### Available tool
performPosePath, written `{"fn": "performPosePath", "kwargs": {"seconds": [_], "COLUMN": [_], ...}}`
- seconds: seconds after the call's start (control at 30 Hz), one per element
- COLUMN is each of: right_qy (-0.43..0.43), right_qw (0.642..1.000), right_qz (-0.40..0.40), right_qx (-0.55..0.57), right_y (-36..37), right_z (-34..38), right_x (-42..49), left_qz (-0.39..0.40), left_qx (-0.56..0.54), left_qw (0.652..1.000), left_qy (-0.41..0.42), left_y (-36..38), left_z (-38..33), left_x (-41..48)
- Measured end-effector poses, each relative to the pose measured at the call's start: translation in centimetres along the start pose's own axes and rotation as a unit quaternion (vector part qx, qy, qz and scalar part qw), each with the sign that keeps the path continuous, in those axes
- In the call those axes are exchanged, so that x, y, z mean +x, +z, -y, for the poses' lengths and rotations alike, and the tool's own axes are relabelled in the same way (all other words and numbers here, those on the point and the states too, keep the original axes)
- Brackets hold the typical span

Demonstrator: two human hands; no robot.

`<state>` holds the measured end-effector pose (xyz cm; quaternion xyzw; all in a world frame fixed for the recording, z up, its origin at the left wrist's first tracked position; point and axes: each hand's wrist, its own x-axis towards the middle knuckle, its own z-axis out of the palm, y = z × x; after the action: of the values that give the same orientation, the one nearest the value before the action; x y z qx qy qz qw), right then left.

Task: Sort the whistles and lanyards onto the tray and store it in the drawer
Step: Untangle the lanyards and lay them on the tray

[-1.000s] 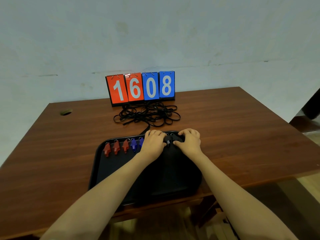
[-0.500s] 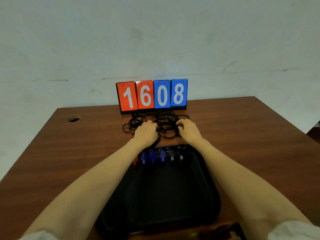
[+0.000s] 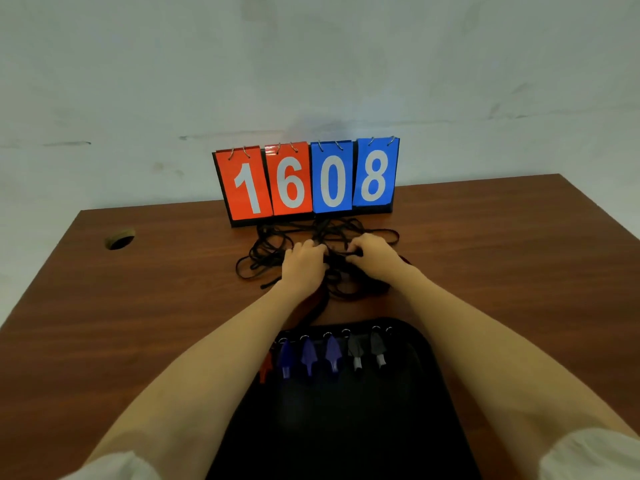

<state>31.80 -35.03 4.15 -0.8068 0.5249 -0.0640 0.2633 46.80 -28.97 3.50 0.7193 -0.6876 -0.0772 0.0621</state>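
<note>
A: Lanyards point(image 3: 322, 258) first. Where do they lie from the hands?

B: Right under them. The tangle of black cord sprawls on the surface point(image 3: 138, 306) between the scoreboard point(image 3: 306, 181) and the tray point(image 3: 346, 427). Its loose loops trail off to the left, past the left hand point(image 3: 303, 263), and a few reach out right.

A: Left hand's fingers?

B: Curled down into the cords, closing on a bunch at the middle of the pile. Right hand point(image 3: 372, 254) mirrors it, fingers pinching strands just beside the left's. Both are about equally near.

A: And the whistles?

B: Whistles point(image 3: 329, 353) already sit in a row along the tray's far edge, orange at the left, then blue, then grey, rings pointing away. The forearms hide whatever else is in that row.

A: Room to move?

B: The tray's near half looks bare, directly behind the hands toward the body. I'd judge the pull comes straight back over the whistle row, so trailing loops could snag those rings. Open surface lies on either side.
</note>
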Motion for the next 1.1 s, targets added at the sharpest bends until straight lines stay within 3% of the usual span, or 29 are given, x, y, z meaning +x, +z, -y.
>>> {"fn": "performPosePath", "kwargs": {"seconds": [0.17,0.27,0.33,0.4,0.47,0.53,0.67,0.87,1.0,1.1], "right_qy": [0.055,0.027,-0.04,-0.093,-0.102,-0.072,-0.015,-0.058,-0.088,-0.112], "right_qw": [0.989,0.984,0.98,0.976,0.974,0.975,0.962,0.938,0.927,0.924], "right_qz": [-0.124,-0.157,-0.142,-0.072,-0.027,-0.036,-0.107,-0.219,-0.253,-0.235], "right_qx": [0.065,0.081,0.131,0.182,0.199,0.208,0.25,0.261,0.261,0.279], "right_y": [-0.9,-2.2,-3.4,-4.7,-5.6,-6.3,-8.2,-11.8,-12.3,-12.4], "right_z": [-0.4,1.0,2.9,5.1,6.7,7.7,8.0,9.7,10.9,11.9], "right_x": [-0.9,-2.4,-3.7,-4.6,-4.6,-4.4,-4.4,-5.8,-7.8,-9.1], "left_qz": [-0.022,-0.052,-0.058,-0.061,-0.067,-0.09,-0.131,-0.115,0.026,0.07], "left_qx": [-0.059,-0.185,-0.284,-0.329,-0.357,-0.375,-0.333,-0.137,-0.068,-0.144], "left_qw": [0.998,0.981,0.957,0.942,0.932,0.922,0.933,0.984,0.993,0.984], "left_qy": [-0.021,-0.035,-0.023,-0.005,-0.008,-0.021,-0.026,-0.011,-0.095,-0.076], "left_y": [-2.6,-5.5,-7.6,-9.6,-11.3,-12.6,-13.6,-13.1,-13.1,-14.2], "left_z": [0.1,0.0,-0.4,-0.9,-1.4,-1.5,-0.2,2.1,2.5,0.6], "left_x": [-0.2,-1.0,-1.6,-1.9,-2.2,-2.5,-3.0,-4.8,-6.3,-7.5]}}
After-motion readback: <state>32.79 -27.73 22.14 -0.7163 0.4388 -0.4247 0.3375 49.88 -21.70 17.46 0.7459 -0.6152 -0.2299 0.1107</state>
